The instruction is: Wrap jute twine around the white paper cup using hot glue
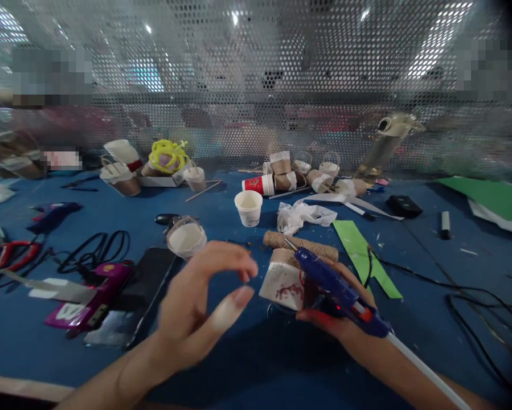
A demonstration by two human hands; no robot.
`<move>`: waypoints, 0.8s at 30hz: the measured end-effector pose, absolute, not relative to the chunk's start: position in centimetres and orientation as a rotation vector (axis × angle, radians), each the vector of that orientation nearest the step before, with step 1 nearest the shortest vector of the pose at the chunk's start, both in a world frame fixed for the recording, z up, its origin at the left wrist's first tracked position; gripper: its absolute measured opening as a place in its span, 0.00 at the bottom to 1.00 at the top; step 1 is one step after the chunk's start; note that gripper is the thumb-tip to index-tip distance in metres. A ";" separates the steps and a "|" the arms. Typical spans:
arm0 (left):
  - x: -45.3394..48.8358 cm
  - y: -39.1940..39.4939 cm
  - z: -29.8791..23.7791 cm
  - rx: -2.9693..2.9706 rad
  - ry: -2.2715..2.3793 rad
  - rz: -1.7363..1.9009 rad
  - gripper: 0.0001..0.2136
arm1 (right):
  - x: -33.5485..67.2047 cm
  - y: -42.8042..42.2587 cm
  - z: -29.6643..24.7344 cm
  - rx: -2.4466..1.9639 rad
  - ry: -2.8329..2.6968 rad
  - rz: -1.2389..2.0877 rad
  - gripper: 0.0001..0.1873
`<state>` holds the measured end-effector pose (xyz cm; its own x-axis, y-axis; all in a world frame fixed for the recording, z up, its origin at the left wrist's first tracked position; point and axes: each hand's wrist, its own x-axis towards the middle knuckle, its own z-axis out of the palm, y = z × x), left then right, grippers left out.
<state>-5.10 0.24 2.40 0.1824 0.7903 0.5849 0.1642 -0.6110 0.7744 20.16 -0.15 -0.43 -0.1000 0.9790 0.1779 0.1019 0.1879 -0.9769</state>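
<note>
Your left hand point(196, 310): bare, fingers curled, thumb and forefinger parted, nothing between them; slight blur. Your right hand point(345, 333): wrapped around a blue glue gun point(339, 285), nozzle up and leftward, red light showing. Brown cup with white printed wrap point(283, 285) sits between your hands, tilted, by the gun; cannot tell whether your right fingers touch it. Just behind, a twine roll point(322, 248); right of that, a green strip point(353, 245). Farther off, a white paper cup point(248, 209) upright beside crumpled plastic point(304, 217) on the blue table point(213, 205).

blue table point(119, 213) | white cup point(248, 212) upright | green paper strip point(350, 242) | black box point(404, 206)
</note>
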 end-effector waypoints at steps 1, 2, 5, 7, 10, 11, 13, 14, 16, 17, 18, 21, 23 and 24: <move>-4.2 0.6 3.1 1.904 0.930 1.314 0.11 | 20.2 -0.1 -0.4 -1.104 -1.462 1.071 0.36; -3.5 0.9 3.4 1.816 0.996 1.198 0.12 | 20.2 -0.1 -0.4 -1.098 -1.490 1.067 0.36; -2.2 1.5 2.5 1.571 1.033 0.891 0.17 | 20.3 -0.1 -0.5 -1.021 -1.571 1.068 0.31; -2.0 1.6 1.3 1.424 1.028 0.788 0.24 | 20.3 -0.1 -0.7 -0.972 -1.600 1.055 0.28; -1.6 1.5 -0.1 1.234 0.948 0.748 0.27 | 20.3 -0.2 -1.1 -0.956 -1.654 1.060 0.33; -1.4 1.5 -0.3 1.201 0.917 0.742 0.27 | 20.3 -0.3 -1.2 -0.959 -1.679 1.068 0.36; -1.0 1.4 -0.4 1.170 0.880 0.789 0.27 | 20.3 -0.3 -1.3 -0.970 -1.708 1.070 0.40; -0.8 1.3 -0.3 1.131 0.872 0.844 0.26 | 20.3 -0.3 -1.3 -0.968 -1.703 1.061 0.39; -0.7 1.3 -0.1 1.045 0.871 0.859 0.27 | 20.3 -0.2 -1.2 -0.950 -1.667 1.012 0.28; -0.8 1.3 0.1 1.002 0.867 0.861 0.27 | 20.3 -0.2 -1.2 -0.937 -1.652 0.986 0.21; -0.9 1.2 0.2 0.959 0.858 0.865 0.27 | 20.3 -0.2 -1.1 -0.931 -1.639 0.972 0.16; -1.5 1.2 0.5 0.833 0.789 0.908 0.25 | 20.5 -0.3 -0.8 -0.996 -1.584 1.054 0.15; -1.8 1.3 0.7 0.763 0.721 0.907 0.22 | 20.6 -0.3 -0.7 -1.041 -1.544 1.166 0.23; -1.8 1.3 0.8 0.739 0.684 0.892 0.20 | 20.6 -0.4 -0.7 -1.047 -1.535 1.205 0.24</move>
